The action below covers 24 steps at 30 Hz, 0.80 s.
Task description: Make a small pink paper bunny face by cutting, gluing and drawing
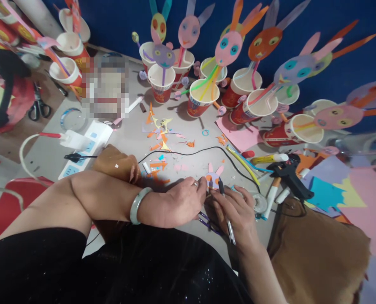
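Note:
My left hand [186, 200], with a jade-like bangle on the wrist, pinches the left edge of a small purple paper rabbit face [212, 178] with pink ears and orange eyes. My right hand [236, 211] is closed around a pen [230, 228], its dark end up by the right side of the paper face. Fingers cover the lower part of the face. Beneath the hands lies a purple-handled tool [209, 222], partly hidden, perhaps scissors. A roll of clear tape [260, 203] sits just right of my right hand.
Red paper cups [198, 107] with paper rabbit heads on straws line the blue wall. Paper scraps [160, 137] litter the middle. A black cable [188, 152] crosses the table. At right are a black glue gun [290, 177] and coloured paper [325, 194]; at left, a power strip [86, 150] and scissors [39, 105].

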Available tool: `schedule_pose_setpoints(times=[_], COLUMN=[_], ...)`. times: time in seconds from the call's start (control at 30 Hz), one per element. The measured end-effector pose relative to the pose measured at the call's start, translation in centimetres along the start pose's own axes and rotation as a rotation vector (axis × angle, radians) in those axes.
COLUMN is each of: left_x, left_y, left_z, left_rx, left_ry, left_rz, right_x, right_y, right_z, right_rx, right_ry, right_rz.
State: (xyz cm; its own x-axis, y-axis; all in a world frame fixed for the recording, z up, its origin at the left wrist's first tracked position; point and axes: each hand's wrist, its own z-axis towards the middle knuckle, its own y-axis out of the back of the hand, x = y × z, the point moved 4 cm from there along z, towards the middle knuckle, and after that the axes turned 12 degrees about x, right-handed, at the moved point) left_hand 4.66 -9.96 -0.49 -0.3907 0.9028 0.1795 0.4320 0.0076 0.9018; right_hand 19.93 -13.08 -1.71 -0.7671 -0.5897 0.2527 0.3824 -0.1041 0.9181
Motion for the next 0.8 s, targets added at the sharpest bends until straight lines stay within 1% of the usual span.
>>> schedule_pose_setpoints(times=[0.1,0.43,0.6,0.73,0.8], left_x=[-0.17,-0.19,-0.25,-0.37,-0.4], left_y=[-0.17,-0.27,-0.3,-0.53,-0.68], left_z=[0.05,-0.07,0.18,0.48,0.51], left_rx=[-0.026,-0.039,-0.018,0.027,0.019], left_ry=[0.016,0.02,0.002,0.005,0.011], left_rz=[-0.005,0.007,-0.002,-0.014,-0.011], right_x=[-0.1,-0.14,-0.02,-0.05,-0.09], right_y=[-0.07,-0.1,-0.02,-0.09,-0.12], right_z=[-0.1,-0.18,-0.07,-0.09,-0.22], right_rx=[-0.005,0.0,-0.004,0.0,-0.001], right_ry=[-0.009,-0.014,-0.006,-0.011,-0.014], right_rz=[0.024,0.0,-0.004,0.001,0.001])
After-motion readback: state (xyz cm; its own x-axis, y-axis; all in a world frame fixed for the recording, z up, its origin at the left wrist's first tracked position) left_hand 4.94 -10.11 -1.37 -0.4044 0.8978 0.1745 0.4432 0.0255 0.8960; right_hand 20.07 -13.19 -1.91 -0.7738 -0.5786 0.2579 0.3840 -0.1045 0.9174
